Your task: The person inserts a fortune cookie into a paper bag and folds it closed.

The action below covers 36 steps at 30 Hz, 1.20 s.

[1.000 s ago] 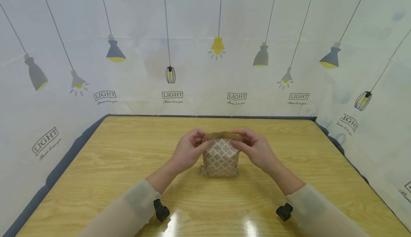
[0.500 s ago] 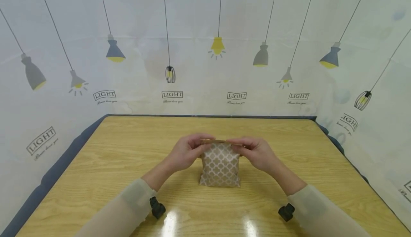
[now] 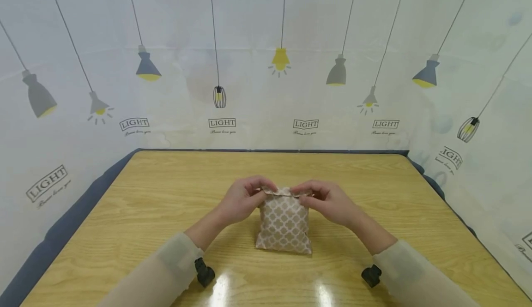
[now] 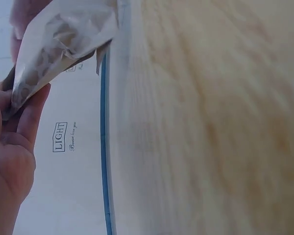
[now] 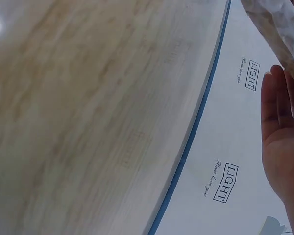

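A brown paper bag with a white lattice pattern stands on the table, its top edge folded over toward me. My left hand pinches the left end of the fold between thumb and fingers. At the right end, my right hand pinches the same fold. In the left wrist view the crumpled side of the bag rises above the left hand. Only a corner of the bag shows beside the right hand in the right wrist view. What the bag contains is hidden.
The wooden table reaches back to a dark blue edge strip. A pale backdrop printed with hanging lamps and the word LIGHT surrounds it on three sides. Small black wrist cameras sit at both sleeves.
The bag's brown top strip has been folded over, so patterned paper now shows along the top. Both hands and the bag have shifted slightly nearer to me.
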Tool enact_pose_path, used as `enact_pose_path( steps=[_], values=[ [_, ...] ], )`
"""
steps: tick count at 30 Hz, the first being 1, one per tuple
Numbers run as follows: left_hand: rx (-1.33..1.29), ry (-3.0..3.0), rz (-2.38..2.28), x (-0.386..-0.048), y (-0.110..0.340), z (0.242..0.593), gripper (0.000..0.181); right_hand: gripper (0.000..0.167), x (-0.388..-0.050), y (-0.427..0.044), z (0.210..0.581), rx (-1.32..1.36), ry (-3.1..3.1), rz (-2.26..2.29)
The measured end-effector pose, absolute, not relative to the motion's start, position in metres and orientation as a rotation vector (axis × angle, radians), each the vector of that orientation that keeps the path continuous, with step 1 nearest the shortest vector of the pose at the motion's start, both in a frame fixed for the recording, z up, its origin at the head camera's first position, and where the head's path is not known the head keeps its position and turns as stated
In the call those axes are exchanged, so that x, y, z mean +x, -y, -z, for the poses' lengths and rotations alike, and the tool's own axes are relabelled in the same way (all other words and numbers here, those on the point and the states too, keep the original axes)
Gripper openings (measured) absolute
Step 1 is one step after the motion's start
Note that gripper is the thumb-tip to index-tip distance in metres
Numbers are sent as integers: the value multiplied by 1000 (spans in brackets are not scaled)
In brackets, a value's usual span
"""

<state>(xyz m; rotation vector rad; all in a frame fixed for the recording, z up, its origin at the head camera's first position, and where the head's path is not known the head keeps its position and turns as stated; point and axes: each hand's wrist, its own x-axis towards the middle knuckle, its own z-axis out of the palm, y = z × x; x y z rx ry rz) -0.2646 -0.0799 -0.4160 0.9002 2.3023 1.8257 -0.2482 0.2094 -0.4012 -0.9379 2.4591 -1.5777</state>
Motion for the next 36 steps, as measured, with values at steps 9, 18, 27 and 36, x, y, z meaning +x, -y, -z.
enact_pose_path(
  steps=[9, 18, 27, 36],
  values=[
    [803, -2377, -1802, -263, 76, 415, 14, 31, -246, -210, 401, -930, -2464, 1543],
    [831, -2497, -1815, -259, 64, 415, 11, 29, -251, -193, 400, -653, -2664, 1482],
    [774, -2516, -1782, -256, 59, 411, 14, 19, -249, -183, 394, -638, -2671, 1509],
    [732, -2525, -1793, -255, 58, 408, 12, 17, -250, -184, 393, -659, -2720, 1517]
  ],
)
